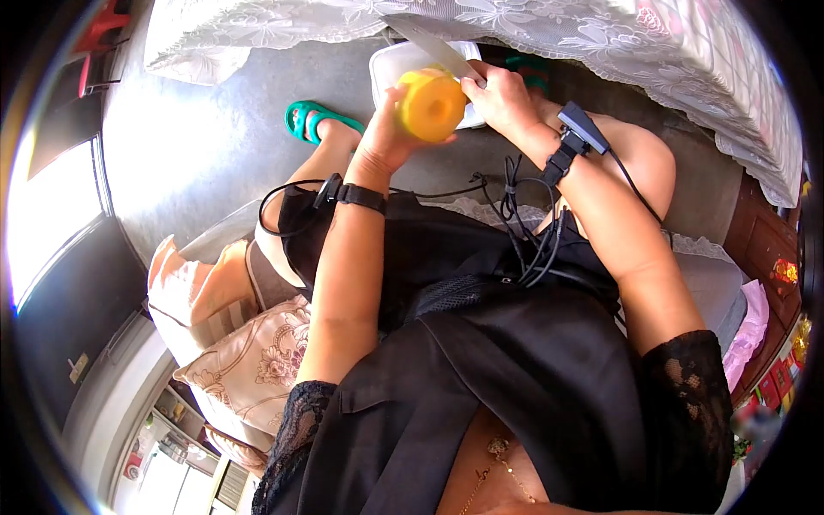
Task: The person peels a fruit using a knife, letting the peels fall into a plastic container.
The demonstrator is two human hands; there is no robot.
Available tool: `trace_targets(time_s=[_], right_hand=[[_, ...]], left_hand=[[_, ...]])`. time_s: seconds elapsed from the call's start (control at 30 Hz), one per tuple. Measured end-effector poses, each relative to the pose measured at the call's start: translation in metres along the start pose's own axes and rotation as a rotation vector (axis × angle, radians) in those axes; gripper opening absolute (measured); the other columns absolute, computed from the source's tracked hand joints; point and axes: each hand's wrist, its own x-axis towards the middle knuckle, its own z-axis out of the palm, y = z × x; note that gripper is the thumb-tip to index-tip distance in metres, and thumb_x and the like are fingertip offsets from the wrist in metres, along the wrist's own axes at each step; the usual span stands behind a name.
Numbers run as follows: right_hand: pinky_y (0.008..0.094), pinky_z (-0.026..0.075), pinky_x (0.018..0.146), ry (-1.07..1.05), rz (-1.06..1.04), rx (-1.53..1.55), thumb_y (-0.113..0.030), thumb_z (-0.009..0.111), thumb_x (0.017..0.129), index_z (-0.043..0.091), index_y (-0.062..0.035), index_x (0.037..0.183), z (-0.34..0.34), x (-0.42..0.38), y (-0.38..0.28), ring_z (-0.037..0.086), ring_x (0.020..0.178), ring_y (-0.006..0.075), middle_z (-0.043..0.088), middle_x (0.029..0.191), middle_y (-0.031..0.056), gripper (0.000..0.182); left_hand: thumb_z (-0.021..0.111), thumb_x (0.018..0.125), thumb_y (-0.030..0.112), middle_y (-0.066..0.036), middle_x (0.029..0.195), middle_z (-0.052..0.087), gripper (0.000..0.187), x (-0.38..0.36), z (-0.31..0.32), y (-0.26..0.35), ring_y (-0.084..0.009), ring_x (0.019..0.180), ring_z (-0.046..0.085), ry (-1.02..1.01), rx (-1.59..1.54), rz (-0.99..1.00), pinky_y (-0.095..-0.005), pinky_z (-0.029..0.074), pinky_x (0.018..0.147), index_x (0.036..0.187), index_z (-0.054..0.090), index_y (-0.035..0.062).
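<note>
My left hand [390, 137] is wrapped around a round, bright yellow fruit [431, 107] with a dimple in the end facing me; its exact kind does not show. In my right hand [506, 101] is a knife [433, 45], gripped by its handle, with the broad blade slanting away to the upper left. The blade passes just beyond the far side of the fruit, and my right fingers are close to its right edge. Beneath both hands, a white plastic bin [380, 67] stands on the floor, partly hidden by the fruit and hands.
A table with a white lace cloth [549, 21] borders the far side and the right. Black cables [515, 197] hang between my wrists over my lap. My green sandal [302, 120] is on the grey floor [206, 129]. A floral cushion [266, 352] lies at my left.
</note>
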Motion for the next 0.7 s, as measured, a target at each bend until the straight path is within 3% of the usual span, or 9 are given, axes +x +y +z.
trace_targets(time_s=[0.13, 0.23, 0.33, 0.43, 0.53, 0.63, 0.7], right_hand=[[0.0462, 0.057, 0.081, -0.041, -0.003, 0.045, -0.027, 0.059, 0.092, 0.071, -0.0088, 0.114, 0.008, -0.001, 0.011, 0.07, 0.087, 0.0401, 0.071, 0.091, 0.0216, 0.031], [0.0462, 0.057, 0.081, -0.057, -0.008, 0.071, -0.026, 0.059, 0.093, 0.071, -0.0078, 0.115, 0.007, -0.001, 0.008, 0.07, 0.088, 0.0405, 0.071, 0.091, 0.0221, 0.031], [0.0462, 0.057, 0.081, -0.071, -0.027, 0.063, -0.025, 0.058, 0.094, 0.07, -0.0074, 0.116, 0.002, -0.003, 0.001, 0.069, 0.088, 0.0407, 0.071, 0.092, 0.0221, 0.031], [0.0459, 0.057, 0.08, -0.086, -0.06, 0.037, -0.023, 0.059, 0.094, 0.069, -0.0075, 0.116, 0.004, -0.006, -0.001, 0.07, 0.087, 0.0403, 0.071, 0.092, 0.0216, 0.029], [0.0432, 0.058, 0.078, -0.067, -0.15, -0.01, -0.017, 0.063, 0.091, 0.068, -0.0083, 0.116, 0.005, -0.007, -0.005, 0.07, 0.087, 0.0379, 0.071, 0.094, 0.0206, 0.027], [0.04, 0.059, 0.078, -0.026, -0.33, -0.149, -0.008, 0.068, 0.084, 0.066, -0.01, 0.12, -0.007, -0.014, -0.02, 0.071, 0.09, 0.0345, 0.072, 0.102, 0.0182, 0.036], [0.0403, 0.06, 0.079, 0.007, -0.479, -0.193, -0.005, 0.071, 0.08, 0.066, -0.0122, 0.121, -0.01, -0.018, -0.023, 0.071, 0.091, 0.0331, 0.072, 0.106, 0.0162, 0.043]], left_hand=[[0.071, 0.09, 0.044, -0.015, 0.138, 0.054, 0.074, -0.002, 0.002, -0.003, -0.0321, 0.126, 0.056, 0.049, 0.192, 0.135, -0.0601, 0.052, 0.097, 0.147, 0.039, 0.009], [0.082, 0.083, 0.02, -0.018, 0.133, 0.055, 0.08, -0.008, 0.016, -0.001, -0.0299, 0.116, 0.061, 0.285, 0.307, 0.212, -0.047, 0.06, 0.081, 0.145, 0.033, 0.007], [0.084, 0.079, 0.016, -0.017, 0.128, 0.058, 0.079, -0.004, 0.009, 0.002, -0.0279, 0.111, 0.063, 0.307, 0.526, 0.254, -0.0404, 0.059, 0.082, 0.143, 0.037, 0.0057], [0.081, 0.08, 0.017, -0.016, 0.115, 0.066, 0.065, 0.001, -0.004, -0.002, -0.0247, 0.101, 0.067, 0.313, 0.627, 0.35, -0.0345, 0.058, 0.083, 0.135, 0.048, 0.0038], [0.079, 0.079, 0.019, -0.017, 0.105, 0.07, 0.049, 0.009, -0.014, -0.012, -0.0206, 0.098, 0.07, 0.572, 1.022, 0.469, -0.0337, 0.057, 0.084, 0.121, 0.059, 0.0037], [0.078, 0.08, 0.022, -0.013, 0.098, 0.072, 0.036, 0.02, -0.031, -0.018, -0.0211, 0.091, 0.072, 0.716, 1.014, 0.422, -0.0354, 0.057, 0.078, 0.11, 0.064, 0.0078], [0.075, 0.081, 0.014, -0.01, 0.103, 0.07, 0.037, 0.025, -0.049, -0.018, -0.0196, 0.09, 0.067, 0.505, 1.129, 0.483, -0.0332, 0.055, 0.08, 0.114, 0.064, 0.0018]])
